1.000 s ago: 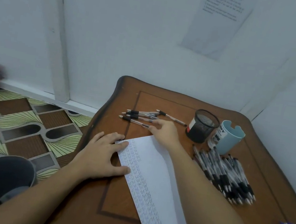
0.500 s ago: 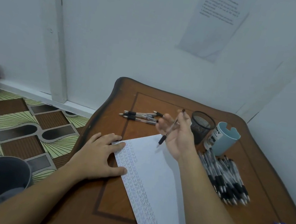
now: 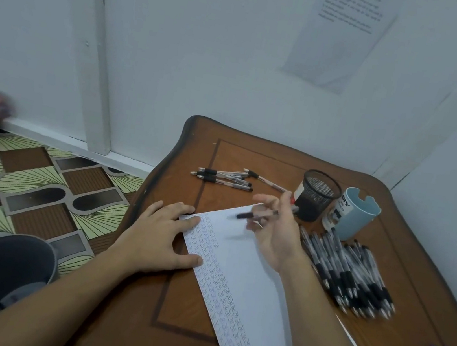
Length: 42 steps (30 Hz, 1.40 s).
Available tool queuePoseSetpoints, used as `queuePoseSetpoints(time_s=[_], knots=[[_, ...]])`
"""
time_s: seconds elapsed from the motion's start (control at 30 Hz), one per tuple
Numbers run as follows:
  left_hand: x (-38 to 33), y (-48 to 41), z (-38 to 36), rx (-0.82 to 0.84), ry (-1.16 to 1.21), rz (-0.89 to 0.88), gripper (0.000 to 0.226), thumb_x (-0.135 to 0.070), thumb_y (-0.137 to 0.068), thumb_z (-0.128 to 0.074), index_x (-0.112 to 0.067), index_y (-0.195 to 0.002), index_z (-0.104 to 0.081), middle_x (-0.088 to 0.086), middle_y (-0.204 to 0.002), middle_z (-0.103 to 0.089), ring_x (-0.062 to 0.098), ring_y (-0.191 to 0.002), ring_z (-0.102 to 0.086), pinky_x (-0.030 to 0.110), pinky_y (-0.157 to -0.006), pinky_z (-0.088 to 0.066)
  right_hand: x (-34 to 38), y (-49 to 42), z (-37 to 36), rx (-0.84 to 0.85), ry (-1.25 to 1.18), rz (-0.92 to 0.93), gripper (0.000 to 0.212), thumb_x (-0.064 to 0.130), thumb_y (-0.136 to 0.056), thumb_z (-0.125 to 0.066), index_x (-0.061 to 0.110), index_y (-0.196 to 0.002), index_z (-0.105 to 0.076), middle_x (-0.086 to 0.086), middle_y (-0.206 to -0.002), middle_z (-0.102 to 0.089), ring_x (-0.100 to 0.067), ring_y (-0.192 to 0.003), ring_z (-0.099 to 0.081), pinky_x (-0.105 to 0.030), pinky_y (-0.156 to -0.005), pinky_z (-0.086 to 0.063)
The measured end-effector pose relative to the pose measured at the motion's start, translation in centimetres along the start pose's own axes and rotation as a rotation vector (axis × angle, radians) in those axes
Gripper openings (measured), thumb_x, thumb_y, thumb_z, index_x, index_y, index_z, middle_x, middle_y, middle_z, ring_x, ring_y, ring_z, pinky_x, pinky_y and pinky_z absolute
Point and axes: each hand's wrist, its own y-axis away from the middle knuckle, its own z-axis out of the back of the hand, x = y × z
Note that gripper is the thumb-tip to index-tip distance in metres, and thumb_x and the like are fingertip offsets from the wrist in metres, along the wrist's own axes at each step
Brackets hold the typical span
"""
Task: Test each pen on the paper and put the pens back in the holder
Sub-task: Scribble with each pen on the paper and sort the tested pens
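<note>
Left hand (image 3: 156, 239) flat on marked paper (image 3: 240, 266); right hand (image 3: 273, 233) grasps pen (image 3: 256, 215); both holders (image 3: 317, 195) look empty, big pile (image 3: 351, 277) untested.

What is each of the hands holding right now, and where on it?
The right hand holds a pen in its fingers, around mid-barrel. The left hand holds nothing; it lies flat on the paper.

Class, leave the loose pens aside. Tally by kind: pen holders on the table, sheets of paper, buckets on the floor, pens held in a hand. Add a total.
Pen holders: 2 (black mesh holder, blue holder)
Sheets of paper: 2 (paper on the table, sheet on the wall)
Buckets: 1 (grey bucket)
Pens held: 1 (pen in the right hand)
Total: 6
</note>
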Motion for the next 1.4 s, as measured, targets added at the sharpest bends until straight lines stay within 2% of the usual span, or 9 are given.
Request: queuePoseSetpoints(time_s=[0.13, 0.27, 0.43, 0.57, 0.77, 1.0, 1.2, 1.33, 1.4], knots=[[0.1, 0.0, -0.1, -0.019, 0.01, -0.004, 0.108, -0.093, -0.058, -0.023, -0.034, -0.148, -0.033, -0.014, -0.156, -0.021, 0.006, -0.144, -0.011, 0.034, -0.117, 0.005, -1.4, 0.6, 0.9, -0.002, 0.044, -0.037, 0.056, 0.051, -0.098, -0.037, 0.004, -0.104, -0.066, -0.015, -0.071, -0.066, -0.021, -0.064, -0.062, -0.031, -0.056, -0.043], [0.2, 0.0, -0.4, -0.03, 0.021, -0.007, 0.102, -0.09, -0.062, -0.026, -0.034, -0.147, -0.033, -0.014, -0.156, -0.022, 0.005, -0.144, -0.01, 0.031, -0.114, 0.007, -1.8, 0.7, 1.2, 0.081, 0.095, 0.014, 0.034, 0.046, -0.075, -0.07, 0.017, -0.071, -0.054, -0.005, -0.058, -0.049, -0.019, -0.055, -0.04, -0.024, -0.046, -0.032], [0.1, -0.1, -0.2, 0.005, 0.005, 0.011, 0.097, -0.088, -0.067, -0.031, -0.036, -0.148, -0.03, -0.014, -0.158, -0.017, 0.006, -0.144, -0.009, 0.03, -0.111, 0.011, -2.3, 1.1, 0.4, 0.16, 0.291, 0.067, 0.034, 0.039, -0.085, -0.055, 0.007, -0.092, -0.065, -0.013, -0.079, -0.072, -0.023, -0.068, -0.066, -0.024, -0.051, -0.044], [0.1, -0.1, -0.2, 0.007, -0.003, 0.013, 0.094, -0.086, -0.069, -0.034, -0.036, -0.149, -0.029, -0.013, -0.158, -0.017, 0.006, -0.145, -0.008, 0.033, -0.115, 0.009, -3.4, 1.0, -0.3, 0.148, 0.319, 0.08, 0.036, 0.028, -0.084, -0.072, 0.005, -0.066, -0.051, -0.006, -0.06, -0.061, -0.018, -0.058, -0.061, -0.028, -0.059, -0.052], [0.0, -0.1, -0.1, 0.02, -0.008, 0.026, 0.095, -0.086, -0.067, -0.032, -0.037, -0.148, -0.028, -0.014, -0.158, -0.016, 0.007, -0.145, -0.008, 0.035, -0.116, 0.008, -4.3, 0.9, -0.9, 0.051, 0.551, 0.128, 0.04, 0.008, -0.091, -0.065, 0.01, -0.057, -0.045, -0.002, -0.053, -0.046, -0.01, -0.051, -0.055, -0.026, -0.055, -0.051], [-0.1, -0.1, -0.1, 0.015, 0.008, 0.027, 0.095, -0.085, -0.067, -0.034, -0.036, -0.148, -0.03, -0.013, -0.158, -0.017, 0.007, -0.145, -0.009, 0.033, -0.115, 0.008, -4.6, 1.1, -0.9, 0.072, 0.577, 0.151, 0.035, 0.003, -0.089, -0.065, -0.009, -0.064, -0.045, -0.005, -0.055, -0.043, -0.007, -0.051, -0.055, -0.021, -0.054, -0.05], [0.0, -0.1, -0.1, 0.015, 0.01, 0.029, 0.095, -0.086, -0.067, -0.034, -0.037, -0.148, -0.03, -0.014, -0.158, -0.017, 0.006, -0.145, -0.009, 0.033, -0.116, 0.008, -4.5, 1.1, -1.1, 0.066, 0.616, 0.165, 0.035, 0.006, -0.09, -0.064, -0.008, -0.065, -0.045, -0.009, -0.06, -0.044, -0.005, -0.052, -0.056, -0.02, -0.055, -0.051], [-0.1, -0.1, -0.1, 0.024, 0.0, 0.033, 0.096, -0.086, -0.066, -0.032, -0.037, -0.148, -0.029, -0.014, -0.158, -0.016, 0.006, -0.145, -0.008, 0.035, -0.117, 0.007, -4.7, 0.9, -0.8, 0.073, 0.625, 0.133, 0.045, 0.004, -0.088, -0.063, 0.017, -0.048, -0.045, 0.0, -0.052, -0.041, -0.009, -0.05, -0.052, -0.027, -0.054, -0.05], [0.0, -0.1, -0.2, 0.013, 0.003, 0.027, 0.098, -0.089, -0.064, -0.031, -0.037, -0.148, -0.03, -0.015, -0.158, -0.017, 0.005, -0.145, -0.009, 0.034, -0.116, 0.007, -4.7, 0.8, -0.8, 0.055, 0.62, 0.142, 0.035, 0.007, -0.088, -0.065, 0.004, -0.057, -0.048, -0.009, -0.057, -0.045, -0.013, -0.053, -0.058, -0.033, -0.058, -0.055]])
